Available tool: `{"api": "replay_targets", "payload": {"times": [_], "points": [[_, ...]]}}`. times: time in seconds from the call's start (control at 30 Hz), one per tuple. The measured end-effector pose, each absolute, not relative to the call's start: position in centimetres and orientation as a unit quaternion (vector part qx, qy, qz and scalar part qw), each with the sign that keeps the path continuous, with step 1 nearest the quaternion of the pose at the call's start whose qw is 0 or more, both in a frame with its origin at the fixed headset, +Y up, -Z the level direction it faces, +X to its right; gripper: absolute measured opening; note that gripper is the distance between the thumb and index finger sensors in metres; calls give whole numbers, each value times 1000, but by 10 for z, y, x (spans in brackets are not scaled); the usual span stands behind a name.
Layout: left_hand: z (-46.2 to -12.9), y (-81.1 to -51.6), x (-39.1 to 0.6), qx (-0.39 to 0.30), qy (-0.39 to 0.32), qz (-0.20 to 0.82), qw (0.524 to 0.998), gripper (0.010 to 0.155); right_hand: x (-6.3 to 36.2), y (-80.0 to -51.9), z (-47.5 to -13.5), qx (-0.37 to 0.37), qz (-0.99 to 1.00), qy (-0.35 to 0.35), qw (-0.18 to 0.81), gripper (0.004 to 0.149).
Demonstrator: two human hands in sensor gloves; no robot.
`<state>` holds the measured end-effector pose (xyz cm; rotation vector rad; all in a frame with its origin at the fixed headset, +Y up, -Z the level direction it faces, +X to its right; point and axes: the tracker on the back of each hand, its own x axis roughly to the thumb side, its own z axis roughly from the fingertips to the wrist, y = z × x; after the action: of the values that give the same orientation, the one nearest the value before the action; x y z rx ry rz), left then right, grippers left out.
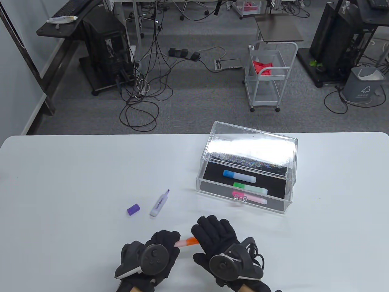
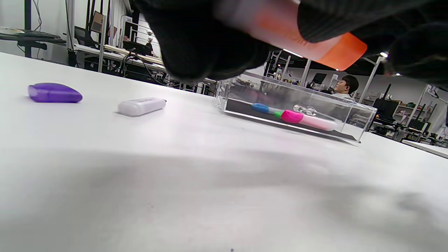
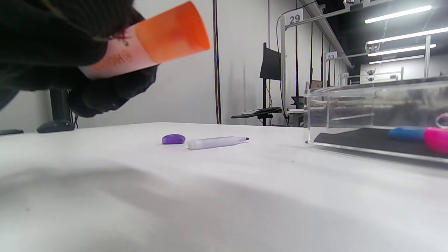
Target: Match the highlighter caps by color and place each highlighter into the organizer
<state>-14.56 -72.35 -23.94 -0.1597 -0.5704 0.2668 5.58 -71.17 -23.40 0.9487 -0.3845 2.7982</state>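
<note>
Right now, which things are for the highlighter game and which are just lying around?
For the job:
orange highlighter, held by the left hand and right hand
purple highlighter
purple cap
clear organizer

Just lying about:
white cart
grey bin
floor cables

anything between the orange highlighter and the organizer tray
Nothing visible. The orange highlighter, held by both hands, has bare table up to the organizer, whose low clear front wall it must clear. The purple highlighter lies off to the left.

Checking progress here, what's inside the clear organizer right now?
Inside the clear organizer, three capped highlighters lie on its black liner: blue, green, pink. Glare on the raised lid hides the back.
</note>
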Motion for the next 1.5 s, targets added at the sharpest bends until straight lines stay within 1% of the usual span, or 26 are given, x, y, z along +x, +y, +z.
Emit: {"api": "replay_targets", "payload": {"times": [0.17, 0.33, 0.63, 0.77, 0.87, 0.93, 1.03, 1.17, 1.3, 1.5], "points": [[-237, -725, -136, -82, -287, 128, 946, 61, 38, -717, -229, 307, 941, -146, -1, 85], [-236, -726, -132, -86, -291, 144, 942, 61, 29, -722, -229, 288, 946, -147, -14, 84], [-237, -727, -132, -84, -295, 183, 934, 62, 20, -726, -230, 246, 953, -173, -45, 72], [-237, -727, -134, -77, -291, 180, 937, 64, 18, -728, -231, 234, 958, -158, -55, 64], [-238, -727, -137, -72, -281, 181, 940, 68, 21, -733, -235, 227, 961, -141, -64, 55], [-239, -728, -144, -70, -269, 186, 942, 72, 24, -735, -238, 219, 965, -128, -68, 52], [-241, -729, -153, -61, -249, 165, 952, 77, 28, -736, -241, 214, 966, -124, -71, 50], [-244, -728, -168, -54, -212, 99, 971, 81, 35, -735, -245, 209, 968, -112, -76, 50], [-250, -729, -188, -58, -168, 73, 981, 84, 49, -724, -258, 195, 970, -105, -101, 51], [-256, -733, -220, -77, -101, 73, 989, 87, 85, -686, -302, 130, 982, -108, -87, 52]]}}
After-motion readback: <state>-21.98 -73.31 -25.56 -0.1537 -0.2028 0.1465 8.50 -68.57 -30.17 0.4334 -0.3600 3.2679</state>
